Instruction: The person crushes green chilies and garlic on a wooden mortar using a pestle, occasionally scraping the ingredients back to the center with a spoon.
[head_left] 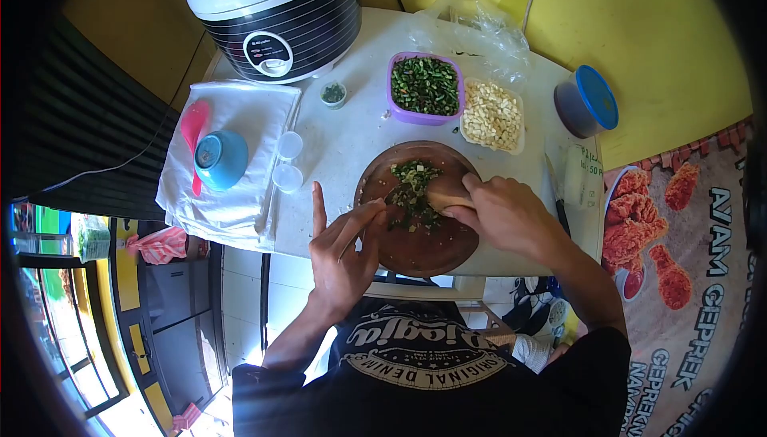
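A round brown mortar (423, 258) stands near the front edge of the table, with chopped green vegetables (415, 177) and pale bits in its middle. My right hand (507, 212) is wrapped round a light wooden pestle (447, 200), whose head rests among the greens. At the mortar's left rim, my left hand (342, 249) pinches a thin metal utensil that looks like a spoon (343, 254); its index finger points up and away. Most of the spoon is hidden by the fingers.
Behind the mortar stand a purple tub (426, 118) of cut greens and a container (493, 148) of pale cubes. A knife (562, 209) and a blue-lidded tub (598, 97) lie right. Leftward are a blue bowl (221, 160), a pink spoon (194, 123) and a rice cooker (280, 33).
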Motion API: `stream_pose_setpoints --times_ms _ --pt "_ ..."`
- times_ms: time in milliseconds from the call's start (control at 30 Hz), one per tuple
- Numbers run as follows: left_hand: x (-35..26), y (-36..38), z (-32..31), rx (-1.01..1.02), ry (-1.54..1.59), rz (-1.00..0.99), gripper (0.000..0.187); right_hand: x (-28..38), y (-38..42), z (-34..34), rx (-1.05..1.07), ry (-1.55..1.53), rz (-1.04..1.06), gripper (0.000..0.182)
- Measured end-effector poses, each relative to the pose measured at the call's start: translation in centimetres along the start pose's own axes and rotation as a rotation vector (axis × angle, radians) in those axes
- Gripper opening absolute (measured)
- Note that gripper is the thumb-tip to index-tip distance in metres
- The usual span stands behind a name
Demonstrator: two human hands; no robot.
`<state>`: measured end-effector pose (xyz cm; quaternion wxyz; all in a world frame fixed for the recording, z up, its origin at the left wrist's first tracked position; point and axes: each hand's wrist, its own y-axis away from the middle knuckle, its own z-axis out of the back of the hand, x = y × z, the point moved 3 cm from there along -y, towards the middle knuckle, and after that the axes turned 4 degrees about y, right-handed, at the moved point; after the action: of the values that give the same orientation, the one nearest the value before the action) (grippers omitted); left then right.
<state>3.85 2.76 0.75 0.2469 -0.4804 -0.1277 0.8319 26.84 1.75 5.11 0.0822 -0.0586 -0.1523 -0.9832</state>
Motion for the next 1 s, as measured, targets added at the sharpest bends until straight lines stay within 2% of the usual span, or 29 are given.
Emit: stream_pose_setpoints --times_ms 100,233,333,500,567,633,733,900,967,1000 --pt "0.2 0.1 0.0 0.035 0.034 -0.022 0.021 -1.7 -0.2 -0.3 -0.003 -0.102 0.015 0.045" --pt "0.0 0.4 -0.3 0.076 0.053 -0.041 0.022 0.7 0.8 -0.7 0.014 0.014 0.009 0.047" --pt "0.1 0.7 -0.4 0.078 0.034 -0.037 0.022 3.6 1.8 -2.2 -0.192 0.216 -0.083 0.049" --pt "0.1 0.5 0.3 0.064 -0.005 -0.003 0.023 0.6 -0.2 -0.4 -0.034 0.065 -0.034 0.048" --pt "0.2 0.7 0.6 0.051 -0.006 -0.004 0.023 -1.0 -0.3 -0.3 0.024 -0.048 0.062 0.048" --pt "0.4 1.0 0.6 0.041 -0.015 0.02 0.023 0.1 0.3 -1.0 0.028 -0.019 0.054 0.049" --pt "0.2 0.8 0.4 0.039 -0.011 0.014 0.022 3.5 1.5 -1.8 -0.182 0.152 -0.069 0.049" --pt "0.1 0.7 0.4 0.053 -0.013 0.002 0.02 0.7 -0.5 -0.6 -0.082 0.035 -0.033 0.049" --pt "0.2 0.9 0.8 0.047 -0.01 0.015 0.02 -0.9 -0.7 -0.5 0.017 -0.136 -0.002 0.05" --pt "0.3 0.8 0.8 0.042 -0.009 0.03 0.02 -0.5 -0.3 -0.5 -0.049 -0.047 0.047 0.046"
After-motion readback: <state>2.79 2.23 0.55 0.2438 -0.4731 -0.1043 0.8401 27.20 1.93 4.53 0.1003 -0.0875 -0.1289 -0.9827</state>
